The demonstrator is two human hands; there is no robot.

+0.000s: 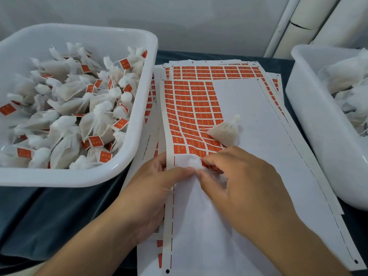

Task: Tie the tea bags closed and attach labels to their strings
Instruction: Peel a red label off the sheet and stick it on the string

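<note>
Both hands meet over the near part of a label sheet (249, 116) with rows of orange stickers. My left hand (153, 188) pinches the white gathered top of a tea bag (192, 162) between thumb and fingers. My right hand (239, 182) pinches the same bag from the right, with an orange label (207, 165) showing at its fingertips; the bag's body is mostly hidden under that hand. A second tied tea bag (226, 132) lies loose on the sheet just beyond my right hand.
A white tub (127, 160) at the left holds several tied tea bags with orange labels. Another white tub (310, 124) at the right holds unlabelled bags. More label sheets (217, 70) are stacked underneath, on a dark cloth (59, 212).
</note>
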